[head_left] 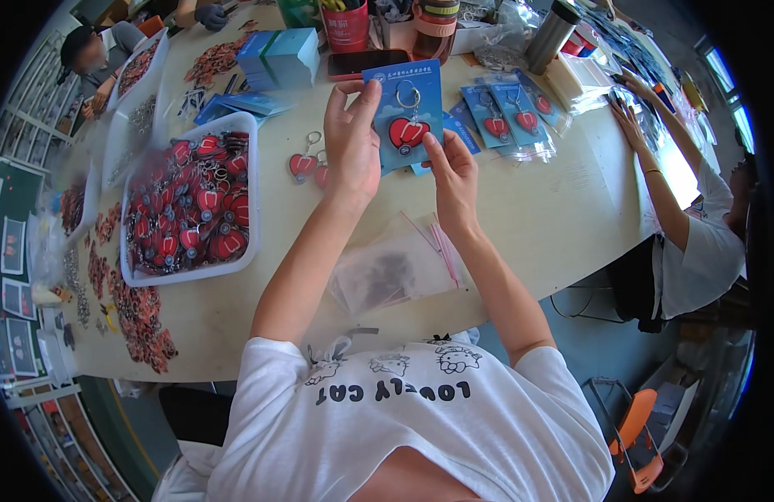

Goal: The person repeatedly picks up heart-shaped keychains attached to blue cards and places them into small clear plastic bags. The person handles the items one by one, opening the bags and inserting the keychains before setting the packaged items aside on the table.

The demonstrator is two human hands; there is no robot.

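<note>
Between my two hands, a blue backing card (389,94) is held up over the table, with a red heart-shaped keychain (406,134) lying against its front. My left hand (353,138) grips the card's left edge, thumb near the top. On the lower right, my right hand (454,171) pinches the card, its thumb beside the heart. Loose heart keychains (303,165) lie on the table left of my left hand. Below my hands rest clear zip bags (395,268). To the right lie carded keychains (495,125), some in clear bags.
A white bin (253,243) full of heart keychains stands at left, beside piles of small red pieces (144,326). Farther back are a stack of blue cards (278,58), a phone (366,64), a red cup (345,29) and a steel flask (554,38). Other people work at both sides.
</note>
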